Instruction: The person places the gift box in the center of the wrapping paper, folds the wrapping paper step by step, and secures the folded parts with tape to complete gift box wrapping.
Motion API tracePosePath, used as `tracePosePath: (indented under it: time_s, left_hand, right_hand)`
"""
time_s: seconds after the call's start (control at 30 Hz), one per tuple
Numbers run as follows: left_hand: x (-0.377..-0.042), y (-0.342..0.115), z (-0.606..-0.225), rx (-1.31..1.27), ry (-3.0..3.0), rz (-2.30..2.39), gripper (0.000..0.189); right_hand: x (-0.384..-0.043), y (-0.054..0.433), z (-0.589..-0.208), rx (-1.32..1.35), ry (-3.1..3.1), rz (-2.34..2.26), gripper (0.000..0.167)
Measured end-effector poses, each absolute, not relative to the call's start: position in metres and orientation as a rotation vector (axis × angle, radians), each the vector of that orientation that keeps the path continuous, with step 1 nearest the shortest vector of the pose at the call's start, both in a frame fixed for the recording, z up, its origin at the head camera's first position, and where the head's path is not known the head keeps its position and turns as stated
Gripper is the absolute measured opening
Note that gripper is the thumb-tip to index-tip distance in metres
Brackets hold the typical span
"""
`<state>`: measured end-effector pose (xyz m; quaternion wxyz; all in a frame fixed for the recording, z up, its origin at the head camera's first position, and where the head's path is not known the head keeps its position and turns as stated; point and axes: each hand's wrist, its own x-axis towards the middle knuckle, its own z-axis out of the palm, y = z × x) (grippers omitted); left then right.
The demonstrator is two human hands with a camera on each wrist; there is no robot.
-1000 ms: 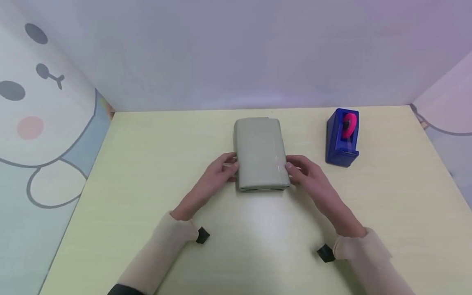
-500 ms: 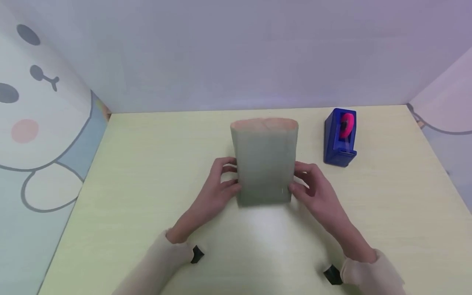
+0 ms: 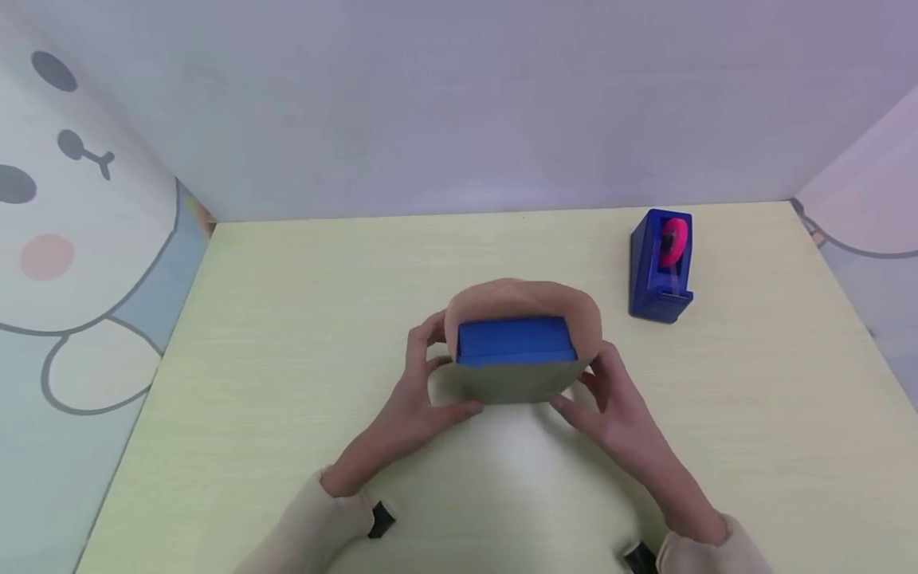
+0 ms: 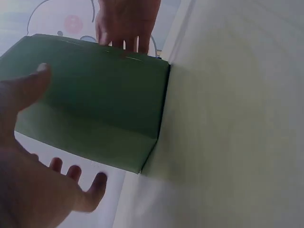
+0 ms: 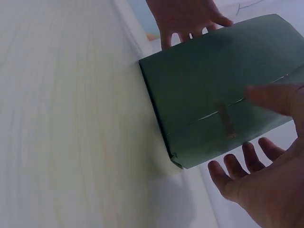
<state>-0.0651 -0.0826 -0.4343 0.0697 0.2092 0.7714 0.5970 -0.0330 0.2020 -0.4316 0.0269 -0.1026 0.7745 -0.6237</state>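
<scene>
A blue box (image 3: 516, 341) stands inside a sleeve of grey-green wrapping paper (image 3: 516, 383), its end showing through the open top. The paper's inner side is orange-brown and rises past the box in a loose collar (image 3: 511, 296). My left hand (image 3: 410, 410) holds the parcel's left side, thumb at the lower front and fingers curved behind. On the right side my right hand (image 3: 620, 399) holds it likewise. A seam with a short strip of tape (image 5: 225, 119) crosses the paper in the right wrist view. In the left wrist view the paper (image 4: 95, 90) looks dark green.
A blue tape dispenser (image 3: 660, 267) with a pink roll stands at the back right of the pale wooden table (image 3: 301, 311). Behind the table rises a plain wall (image 3: 488, 112). A cartoon-printed panel (image 3: 79, 359) borders the left side.
The parcel has gone from lying flat to standing up, its open end tipping towards the head camera and revealing the blue box. Both hands have moved slightly nearer the body with it.
</scene>
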Motion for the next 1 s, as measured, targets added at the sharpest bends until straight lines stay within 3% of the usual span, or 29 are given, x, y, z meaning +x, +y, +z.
tracePosePath:
  time_s: [0.1, 0.2, 0.53, 1.0]
  left_hand:
    - [-0.068, -0.081, -0.431, 0.627, 2.32, 1.837, 0.105]
    - [-0.072, -0.077, -0.425, 0.611, 2.244, 1.929, 0.096]
    - [-0.079, -0.05, -0.414, 0.436, 2.072, 2.252, 0.069]
    - [-0.08, -0.037, -0.411, 0.19, 2.124, 2.359, 0.047]
  right_hand:
    - [-0.038, 0.202, -0.424, -0.369, 2.41, -1.871, 0.097]
    - [-0.047, 0.201, -0.413, -0.411, 2.359, -1.905, 0.101]
    - [-0.076, 0.189, -0.386, -0.193, 2.39, -1.82, 0.087]
    - [-0.075, 0.176, -0.383, 0.088, 2.306, -1.93, 0.066]
